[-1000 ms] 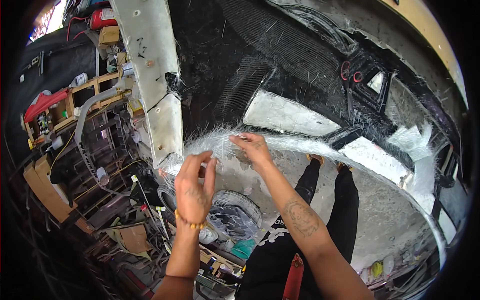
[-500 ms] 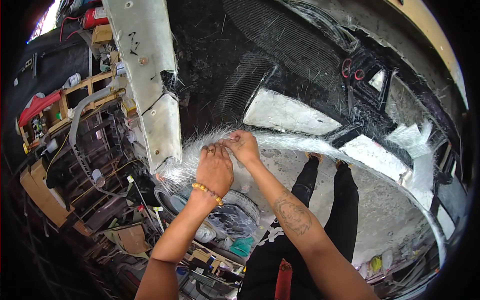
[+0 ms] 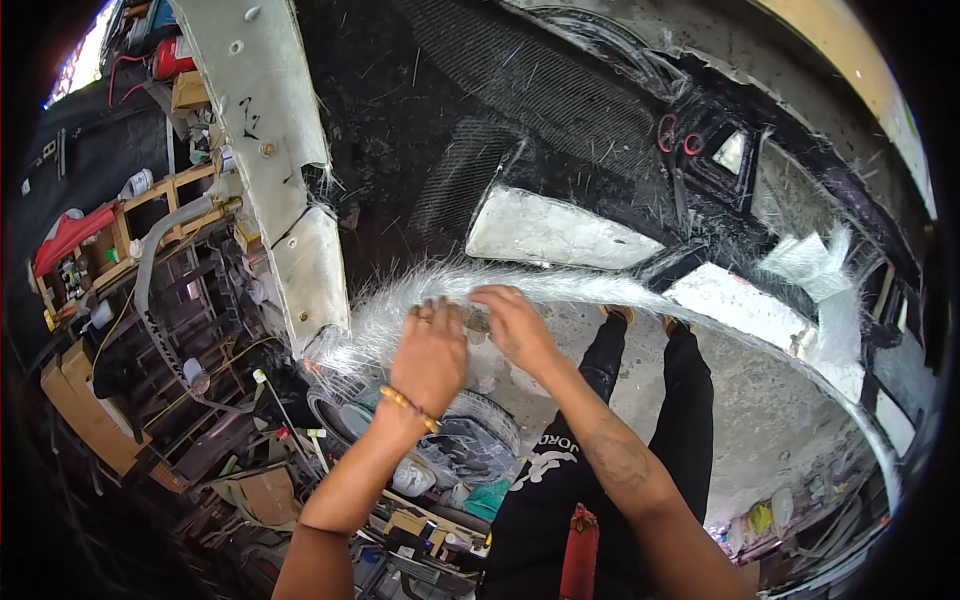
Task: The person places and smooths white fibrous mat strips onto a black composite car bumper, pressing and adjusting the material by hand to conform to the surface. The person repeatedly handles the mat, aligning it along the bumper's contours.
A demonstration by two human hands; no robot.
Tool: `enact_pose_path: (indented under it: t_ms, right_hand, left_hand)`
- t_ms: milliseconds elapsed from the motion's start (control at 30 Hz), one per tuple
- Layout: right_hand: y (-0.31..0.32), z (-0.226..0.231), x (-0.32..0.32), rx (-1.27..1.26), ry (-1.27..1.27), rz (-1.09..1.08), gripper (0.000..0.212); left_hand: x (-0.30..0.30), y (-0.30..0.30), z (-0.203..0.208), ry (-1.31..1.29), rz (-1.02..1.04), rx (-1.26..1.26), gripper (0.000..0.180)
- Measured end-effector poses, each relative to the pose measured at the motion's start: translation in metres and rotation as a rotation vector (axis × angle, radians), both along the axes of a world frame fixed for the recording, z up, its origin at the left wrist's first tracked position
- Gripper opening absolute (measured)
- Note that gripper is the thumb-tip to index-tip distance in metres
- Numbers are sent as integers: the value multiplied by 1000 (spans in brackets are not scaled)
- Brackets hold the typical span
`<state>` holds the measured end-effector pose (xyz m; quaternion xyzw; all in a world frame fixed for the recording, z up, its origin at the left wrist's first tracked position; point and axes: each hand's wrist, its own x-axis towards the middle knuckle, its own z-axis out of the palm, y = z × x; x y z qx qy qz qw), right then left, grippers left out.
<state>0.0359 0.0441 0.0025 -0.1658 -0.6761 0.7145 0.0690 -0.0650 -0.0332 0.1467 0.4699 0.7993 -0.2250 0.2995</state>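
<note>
A band of white glass-fibre strands (image 3: 560, 284) runs along the curved edge of a large black panel (image 3: 390, 150), loose ends bristling upward. My left hand (image 3: 432, 345), with a beaded bracelet at the wrist, lies on the band's near side, fingers stretched out flat. Close to its right, my right hand (image 3: 516, 328) has its fingers apart by the same edge, nothing visible in them. What the palms touch is hidden. Red-handled scissors (image 3: 680, 150) rest on the panel farther right. Whitish fibre pieces (image 3: 815, 262) lie draped at the panel's right side.
A pale rigid strip (image 3: 262, 130) with holes borders the panel on the left. White flat inserts (image 3: 560, 232) are set in the panel. Below the edge stand a round wheel-like item (image 3: 465, 440) and my legs (image 3: 682, 400). Shelving and clutter (image 3: 180, 200) fill the left.
My right hand has come away from the left hand, its pinched fingers now spread. My left hand has shifted slightly down and right. The whole view has shifted a little.
</note>
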Motion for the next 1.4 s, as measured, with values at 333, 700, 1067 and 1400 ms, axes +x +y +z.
enact_pose_path:
  t_ms: [333,700,1067,1400]
  right_hand:
    - [243,-101,296,144,-579,-429,23]
    - [483,-136,384,936,-708,-491,47]
    - [590,-166,413,605,-756,-445,42]
    - [552,-79,393,-302,-522,-628,31]
  left_hand:
    - [208,134,-93,-755,173,346,15]
    - [286,308,-207,-759,277,468,18]
    - [374,452,-319,-953,780,679,50]
    - [377,469,-283,-1220,793,523,76]
